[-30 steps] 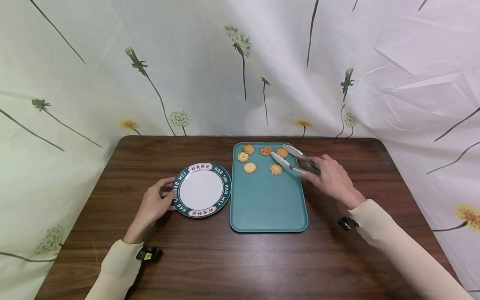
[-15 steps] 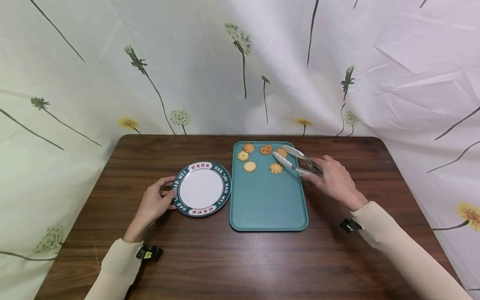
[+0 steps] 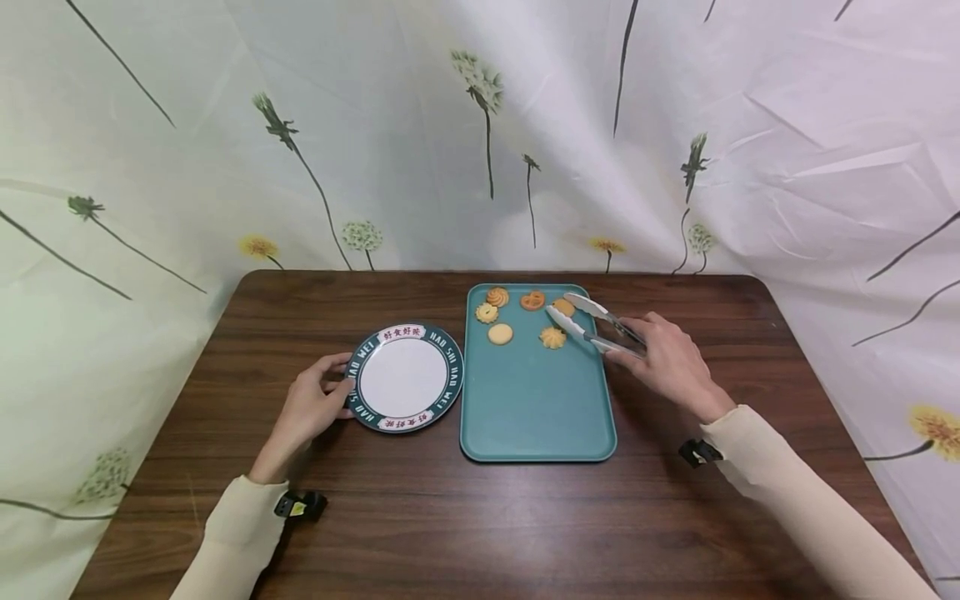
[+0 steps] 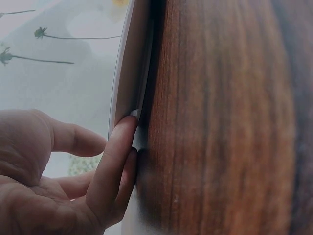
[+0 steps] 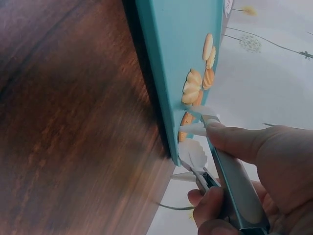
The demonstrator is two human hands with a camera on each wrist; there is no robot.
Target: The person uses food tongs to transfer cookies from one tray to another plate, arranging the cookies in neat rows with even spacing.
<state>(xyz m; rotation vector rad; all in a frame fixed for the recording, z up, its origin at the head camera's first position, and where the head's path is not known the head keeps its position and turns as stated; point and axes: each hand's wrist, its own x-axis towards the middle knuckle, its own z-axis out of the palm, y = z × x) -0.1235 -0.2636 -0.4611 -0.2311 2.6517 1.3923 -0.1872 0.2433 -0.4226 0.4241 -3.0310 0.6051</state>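
My right hand (image 3: 670, 360) grips tongs (image 3: 590, 307), tips spread about round cookie (image 3: 563, 307) in far right corner of tray (image 3: 536, 408); my left hand (image 3: 315, 400) pinches plate (image 3: 402, 377) at rim; lining up grasp, I judge; next calls for gentle squeeze

We see a round plate (image 3: 402, 379), white inside a dark green lettered rim, resting on the bench (image 3: 420, 517) just beside the teal tray (image 3: 536, 400). Our metal tongs (image 3: 600, 341) slant over the tray's far right corner, spread apart, a round golden biscuit (image 3: 563, 307) lying between their pale scalloped ends.
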